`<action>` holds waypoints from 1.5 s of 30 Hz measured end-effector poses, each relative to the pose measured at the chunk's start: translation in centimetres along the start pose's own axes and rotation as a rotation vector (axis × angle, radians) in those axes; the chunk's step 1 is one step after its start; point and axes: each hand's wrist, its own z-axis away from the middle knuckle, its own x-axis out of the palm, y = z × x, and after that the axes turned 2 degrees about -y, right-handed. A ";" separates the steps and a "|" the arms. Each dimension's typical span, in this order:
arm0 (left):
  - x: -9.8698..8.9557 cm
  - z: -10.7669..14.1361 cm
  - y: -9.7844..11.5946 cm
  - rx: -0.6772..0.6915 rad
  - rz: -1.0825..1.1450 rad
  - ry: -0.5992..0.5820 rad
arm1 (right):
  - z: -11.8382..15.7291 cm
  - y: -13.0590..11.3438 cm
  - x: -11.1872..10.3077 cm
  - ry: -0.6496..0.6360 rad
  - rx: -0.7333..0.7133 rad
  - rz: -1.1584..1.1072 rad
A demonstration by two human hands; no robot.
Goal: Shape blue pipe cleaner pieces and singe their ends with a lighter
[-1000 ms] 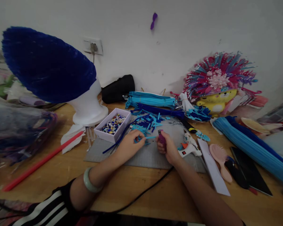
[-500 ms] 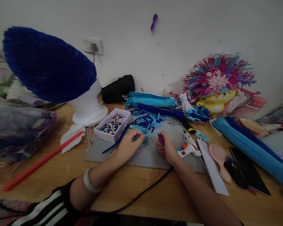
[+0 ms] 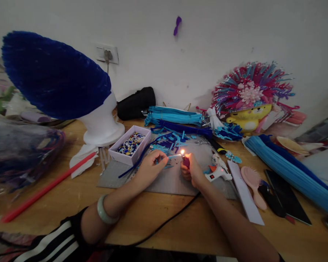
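A pale wall (image 3: 147, 43) rises behind a wooden worktop (image 3: 142, 214), where a grey mat (image 3: 164, 185) lies under the hands. At the left a white foam head (image 3: 101, 127) carries a dark blue headpiece (image 3: 54, 80). A box (image 3: 120, 157) of beads stands at the mat's edge, short blue pieces (image 3: 177, 140) lie scattered beyond the hands, and a glue gun (image 3: 220, 174) rests just beside the right wrist.

The left hand (image 3: 152, 164) pinches a thin light blue strip (image 3: 175, 156) between thumb and fingertips, above the mat. The right hand (image 3: 193, 170) is curled around a purple lighter (image 3: 186, 163), upright, with a flame (image 3: 182, 152) at its top. The strip's free end points at the lighter, very near the flame; whether they touch is too small to tell.

The step in hand looks like heating that end. The next move seems to call for a steady pinch, a brief, careful exposure, and fingers well clear of the flame.
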 end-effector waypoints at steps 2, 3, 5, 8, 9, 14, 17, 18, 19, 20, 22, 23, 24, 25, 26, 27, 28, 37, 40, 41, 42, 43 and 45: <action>0.0 0.0 0.0 -0.006 -0.002 -0.001 | 0.1 -0.1 0.0 0.000 0.015 -0.006; 0.0 0.0 0.0 -0.009 -0.002 -0.002 | 0.2 -0.2 0.1 -0.002 0.020 -0.006; 0.1 0.0 0.0 -0.012 0.001 -0.001 | 0.2 -0.2 0.0 -0.012 0.028 -0.001; 0.1 -0.1 0.0 -0.004 0.005 0.002 | 0.2 -0.1 0.0 -0.023 0.028 0.011; 0.1 -0.1 0.0 0.000 0.006 0.003 | 0.1 -0.1 0.0 -0.021 0.029 0.018; 0.1 -0.1 0.0 -0.001 0.015 0.003 | 0.2 -0.1 0.1 -0.033 0.036 0.052; 0.1 0.0 -0.1 -0.003 0.013 0.008 | 0.2 -0.1 0.2 -0.049 0.030 0.043; 0.1 0.0 -0.1 -0.004 0.012 0.010 | 0.3 -0.1 0.2 -0.053 0.031 0.042; 0.1 0.0 -0.1 -0.005 0.011 0.010 | 0.3 -0.1 0.2 -0.051 0.030 0.042; 0.1 0.0 -0.1 -0.006 0.011 0.009 | 0.3 -0.1 0.2 -0.046 0.029 0.043; 0.1 0.0 -0.1 -0.005 0.008 0.007 | 0.3 -0.1 0.1 -0.038 0.028 0.044; 0.1 0.0 -0.1 -0.002 0.006 0.006 | 0.2 -0.1 0.1 -0.037 0.029 0.043; 0.1 0.0 -0.1 -0.001 0.004 0.007 | 0.2 -0.1 0.1 -0.042 0.031 0.042; 0.1 0.0 -0.1 0.000 0.003 0.007 | 0.1 0.0 0.0 -0.049 0.033 0.039; 0.1 0.0 -0.2 0.002 0.001 0.008 | 0.0 0.0 0.0 -0.052 0.035 0.029; 0.1 0.0 -0.2 0.003 0.000 0.008 | 0.0 0.1 -0.1 -0.050 0.031 0.012; 0.2 -0.1 -0.3 0.005 0.000 0.009 | 0.0 0.2 -0.1 -0.042 0.022 -0.006; -0.7 -0.4 -0.7 0.139 -0.192 0.050 | 0.8 -0.8 -0.2 0.055 -0.119 -0.328; -1.5 -0.7 -0.9 0.230 -0.424 0.060 | 0.7 -0.8 -0.4 0.081 -0.155 -0.339; -1.7 -0.8 -1.0 0.244 -0.515 0.056 | 0.6 -0.7 -0.4 0.097 -0.162 -0.325; -1.9 -0.9 -1.1 0.248 -0.606 0.049 | 0.5 -0.6 -0.3 0.116 -0.170 -0.303; -2.0 -1.1 -1.2 0.240 -0.692 0.037 | 0.4 -0.5 -0.3 0.133 -0.182 -0.272; -2.2 -1.2 -1.3 0.203 -0.830 0.005 | 0.2 -0.1 -0.3 0.174 -0.217 -0.191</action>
